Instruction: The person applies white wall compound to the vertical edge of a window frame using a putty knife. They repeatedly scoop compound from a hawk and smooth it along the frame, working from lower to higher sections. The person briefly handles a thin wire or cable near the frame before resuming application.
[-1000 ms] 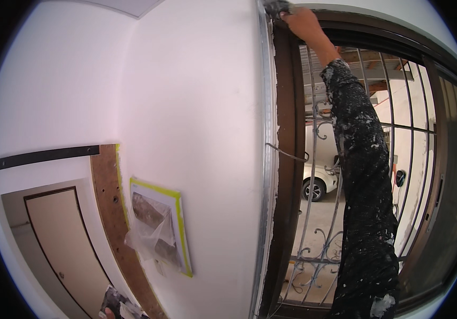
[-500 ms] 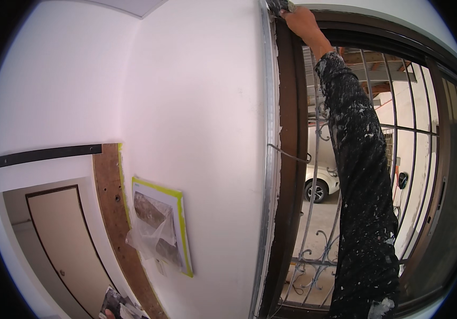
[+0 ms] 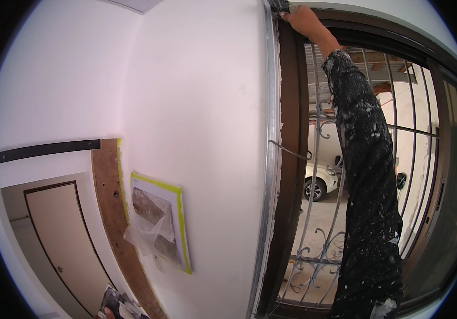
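Observation:
My right hand (image 3: pixel 304 22) is raised high, fingers closed around a dark-handled tool (image 3: pixel 279 5) at the upper corner where the white wall (image 3: pixel 202 106) meets the brown window frame (image 3: pixel 292 106). The tool's working end is hidden or cut off by the top edge. A metal corner strip (image 3: pixel 268 138) runs down the wall's edge just beneath that hand. Low on the left, only a bit of my left hand (image 3: pixel 109 314) shows, gripping a dark flat plate (image 3: pixel 119 304) smeared with white paste.
Metal window bars (image 3: pixel 340 181) stand behind my right arm, and a car (image 3: pixel 319 181) is outside. A thin bent wire (image 3: pixel 292 151) sticks out beside the frame. A plastic-covered panel edged in yellow tape (image 3: pixel 156 223) hangs on the wall. Further left are a brown board (image 3: pixel 106 183) and a door (image 3: pixel 58 228).
My right forearm has swung slightly to the right while that hand stays at the top corner with the tool. The view has shifted a little. My left thumb shows slightly more.

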The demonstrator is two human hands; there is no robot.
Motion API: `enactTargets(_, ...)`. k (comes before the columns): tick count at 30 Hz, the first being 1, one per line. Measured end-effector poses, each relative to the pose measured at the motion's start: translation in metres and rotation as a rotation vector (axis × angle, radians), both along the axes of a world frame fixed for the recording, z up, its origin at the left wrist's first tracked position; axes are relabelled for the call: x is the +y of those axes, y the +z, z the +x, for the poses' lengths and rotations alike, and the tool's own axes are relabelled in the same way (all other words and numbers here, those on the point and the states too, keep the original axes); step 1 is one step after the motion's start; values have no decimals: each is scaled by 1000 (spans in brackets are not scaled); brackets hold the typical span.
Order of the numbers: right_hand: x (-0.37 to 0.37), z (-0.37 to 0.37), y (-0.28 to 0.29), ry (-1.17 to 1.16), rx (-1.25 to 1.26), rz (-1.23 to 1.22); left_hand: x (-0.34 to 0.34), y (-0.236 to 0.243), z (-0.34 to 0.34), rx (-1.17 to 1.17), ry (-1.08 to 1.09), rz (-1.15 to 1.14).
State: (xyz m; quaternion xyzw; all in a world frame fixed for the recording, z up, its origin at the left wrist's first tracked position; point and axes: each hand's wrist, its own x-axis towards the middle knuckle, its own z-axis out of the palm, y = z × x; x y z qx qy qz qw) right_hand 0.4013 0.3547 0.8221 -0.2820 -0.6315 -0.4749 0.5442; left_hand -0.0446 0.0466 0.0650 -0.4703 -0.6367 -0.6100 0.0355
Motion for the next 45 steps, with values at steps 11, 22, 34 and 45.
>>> enactTargets(11, 4, 7, 1, 272, 108, 47, 4, -11, -4, 65, 7, -48)
enactTargets(22, 18, 10, 18, 80, 85, 171, -2, -22, -7, 126, 115, -160)
enactTargets(34, 36, 7, 42, -147, -38, 288, 8, 23, 19, -462, 32, -81)
enactTargets(45, 37, 20, 57, -857, -372, 454, 14, 52, 46, -659, -102, 77)
